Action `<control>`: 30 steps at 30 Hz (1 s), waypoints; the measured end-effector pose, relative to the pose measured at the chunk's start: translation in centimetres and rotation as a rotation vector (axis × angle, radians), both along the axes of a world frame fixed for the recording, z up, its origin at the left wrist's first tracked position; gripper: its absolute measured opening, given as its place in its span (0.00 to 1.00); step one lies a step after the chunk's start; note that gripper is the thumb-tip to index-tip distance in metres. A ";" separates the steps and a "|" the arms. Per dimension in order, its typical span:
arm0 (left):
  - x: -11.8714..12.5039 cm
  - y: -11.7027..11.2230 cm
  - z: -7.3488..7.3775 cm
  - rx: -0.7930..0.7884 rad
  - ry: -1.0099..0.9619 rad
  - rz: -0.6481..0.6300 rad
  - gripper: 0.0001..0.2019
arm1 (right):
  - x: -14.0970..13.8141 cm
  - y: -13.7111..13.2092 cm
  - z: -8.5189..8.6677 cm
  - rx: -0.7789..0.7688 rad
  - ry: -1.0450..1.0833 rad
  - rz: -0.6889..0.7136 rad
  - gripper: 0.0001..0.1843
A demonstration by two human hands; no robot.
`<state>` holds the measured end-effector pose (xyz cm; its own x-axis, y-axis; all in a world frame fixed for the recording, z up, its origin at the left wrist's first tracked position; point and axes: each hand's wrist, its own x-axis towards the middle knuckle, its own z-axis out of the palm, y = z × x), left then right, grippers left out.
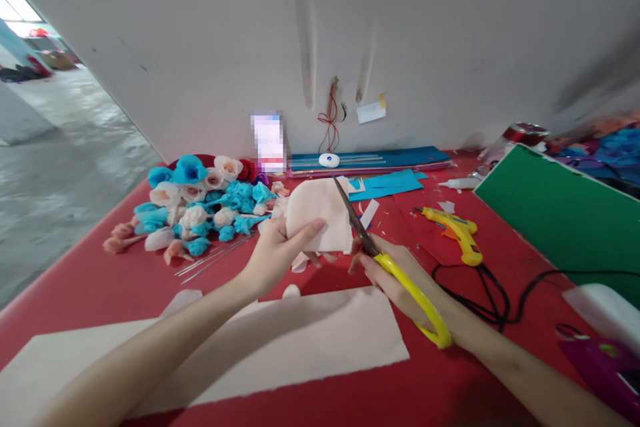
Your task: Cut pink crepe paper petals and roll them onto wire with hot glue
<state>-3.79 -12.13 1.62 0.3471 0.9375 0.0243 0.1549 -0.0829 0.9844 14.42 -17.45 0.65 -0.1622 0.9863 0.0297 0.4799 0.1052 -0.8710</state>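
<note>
My left hand (287,247) pinches a cream paper piece (320,210) with rounded upper corners, thumb on top and fingers beneath. In my right hand (387,267) is a pair of scissors with yellow handles (410,290). Their dark blades lie along the right edge of the piece, tips pointing up and away; whether they are parted is hard to make out. Below my hands a long cream paper strip (300,340) lies flat, partly under my left forearm. Small cream scraps (300,262) lie beneath the held piece.
Blue, cream and pink paper flowers (200,207) are heaped at the left beside thin wires (215,260). To the right lie a yellow glue gun (457,230) with a black cord and a leaning green board (565,213). Blue paper (390,183) and a lit phone (269,141) are at the back.
</note>
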 end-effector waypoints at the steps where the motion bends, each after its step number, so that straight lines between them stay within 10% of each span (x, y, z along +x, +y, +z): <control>1: 0.0 0.1 -0.2 -0.017 -0.022 -0.008 0.16 | -0.1 0.0 0.0 0.003 0.009 -0.008 0.06; 30: -0.1 0.1 -0.6 -0.057 -0.186 0.020 0.16 | -0.3 0.0 -0.1 -0.002 -0.040 -0.015 0.07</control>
